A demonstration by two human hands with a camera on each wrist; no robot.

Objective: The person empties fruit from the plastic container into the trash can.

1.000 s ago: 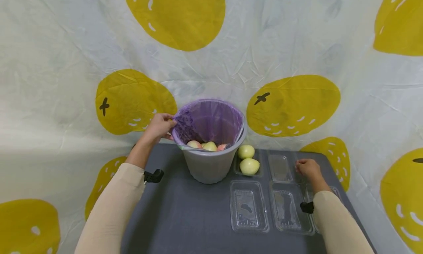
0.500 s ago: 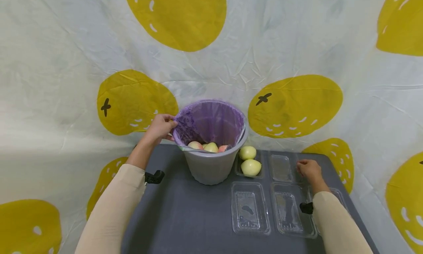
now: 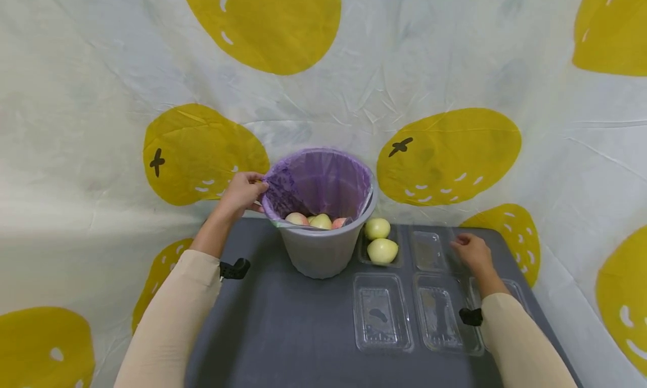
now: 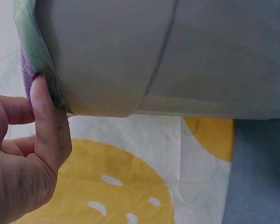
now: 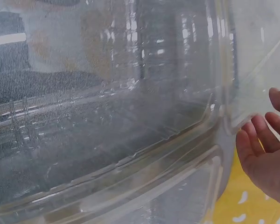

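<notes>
The left hand (image 3: 244, 192) pinches the purple liner (image 3: 318, 180) at the rim of the grey bin (image 3: 318, 250), which stands near the far edge of the dark table (image 3: 283, 332), left of the middle; the left wrist view shows thumb and fingers curled around the folded-over plastic against the bin's outer wall (image 4: 130, 51). Inside the bin lie several pieces of fruit (image 3: 315, 220), pinkish and pale green. Just to the right of the bin, a clear plastic tray (image 3: 365, 258) holds two pale yellow-green fruits (image 3: 380, 240), one behind the other. The right hand (image 3: 471, 251) rests near the far right corner of the table, fingers relaxed and holding nothing, its fingertips at the edge of an empty clear tray (image 3: 428, 251) (the right wrist view shows the fingers (image 5: 256, 144) lying against a transparent rim, though whether they press on it I cannot tell). Two more empty clear trays sit closer to the near edge: one (image 3: 381, 320) towards the middle, another (image 3: 445, 320) beside the right forearm. Both sleeves (image 3: 172, 315) are cream-coloured.
</notes>
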